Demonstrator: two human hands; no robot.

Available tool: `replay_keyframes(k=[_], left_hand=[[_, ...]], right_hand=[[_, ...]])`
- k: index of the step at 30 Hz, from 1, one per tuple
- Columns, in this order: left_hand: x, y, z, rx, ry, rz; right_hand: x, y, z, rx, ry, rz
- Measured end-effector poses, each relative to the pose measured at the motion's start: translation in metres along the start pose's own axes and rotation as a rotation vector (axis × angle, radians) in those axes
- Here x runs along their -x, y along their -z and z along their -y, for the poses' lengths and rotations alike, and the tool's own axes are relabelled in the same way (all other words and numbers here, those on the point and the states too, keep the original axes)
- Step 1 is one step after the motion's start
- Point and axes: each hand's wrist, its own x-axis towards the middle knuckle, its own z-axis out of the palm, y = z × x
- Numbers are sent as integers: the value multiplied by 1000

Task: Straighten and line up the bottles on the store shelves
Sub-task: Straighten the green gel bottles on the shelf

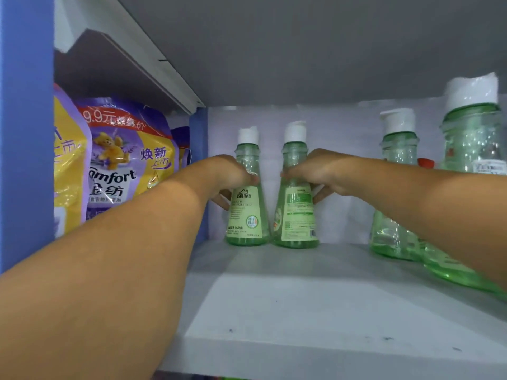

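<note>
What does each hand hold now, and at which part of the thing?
The left hand grips the left green bottle around its narrow upper body, above the label. The right hand grips the right green bottle at the same height.

- i see a pale grey shelf [288, 303], its front edge nearest me, faint dark specks on it.
- landmark: the front-label bottle [246, 212], green with a white cap, upright at the back of the shelf.
- just right of it, bases almost touching, stands the back-label bottle [297, 215], tilted slightly.
- well right of the landmark, a third green bottle [395, 187] stands upright.
- farther right and nearer me, a large blurred bottle [472, 149]; its base is partly hidden.
</note>
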Motion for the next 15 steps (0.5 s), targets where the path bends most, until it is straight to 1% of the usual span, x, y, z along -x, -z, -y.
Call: replay_keyframes(k=[3, 4, 5, 8, 10, 13, 14, 15], left_hand=[[2, -1, 0, 22, -5, -8], [2, -1, 0, 23, -7, -7], [2, -1, 0, 23, -9, -5], [4, -1, 0, 25, -9, -4], [5, -1, -1, 23, -6, -4], [8, -1, -1, 20, -6, -6], [9, -1, -2, 21, -6, -7], [9, -1, -2, 19, -7, -7]], right_hand=[[2, -5, -1, 109, -5, -137], [2, -6, -2, 121, -10, -158], [2, -7, -2, 75, -10, -142], [5, -1, 1, -204, 2, -44], [6, 5, 1, -182, 16, -55], [4, 0, -1, 10, 27, -172], [4, -2, -1, 5, 18, -172], [5, -1, 1, -53, 4, -134]])
